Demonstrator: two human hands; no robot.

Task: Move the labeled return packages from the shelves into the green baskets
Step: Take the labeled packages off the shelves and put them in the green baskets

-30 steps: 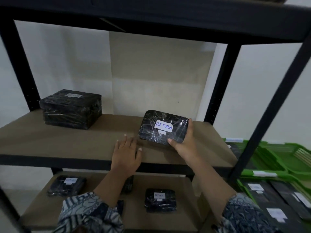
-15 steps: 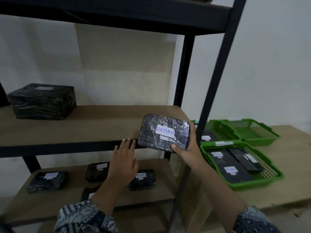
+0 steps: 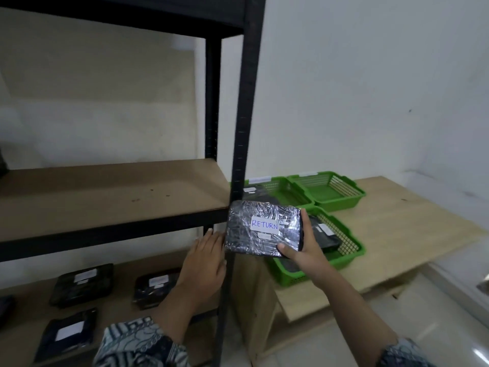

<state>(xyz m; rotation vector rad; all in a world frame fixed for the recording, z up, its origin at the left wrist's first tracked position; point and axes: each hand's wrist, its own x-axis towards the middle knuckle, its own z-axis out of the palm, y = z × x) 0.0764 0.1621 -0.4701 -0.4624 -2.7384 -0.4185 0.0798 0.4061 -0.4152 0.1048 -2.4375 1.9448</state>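
Note:
My right hand (image 3: 304, 251) grips a black shrink-wrapped package (image 3: 263, 229) with a white label reading RETURN, held in the air just past the shelf's front post, over the nearest green basket (image 3: 352, 254). That basket holds other dark packages. My left hand (image 3: 202, 263) hovers flat with fingers apart, holding nothing, below the middle shelf board (image 3: 111, 197). Two more green baskets stand behind: one (image 3: 284, 190) with a package, one (image 3: 330, 192) with nothing visible in it.
The black metal shelf post (image 3: 242, 144) stands right beside the held package. Several dark labelled packages (image 3: 82, 284) lie on the lower shelf. The baskets rest on a low wooden table (image 3: 404, 229) against the white wall.
My right hand carried the RETURN package off the middle shelf and rightward to above the baskets. My view swung right with it. The left hand left the shelf edge and trails along.

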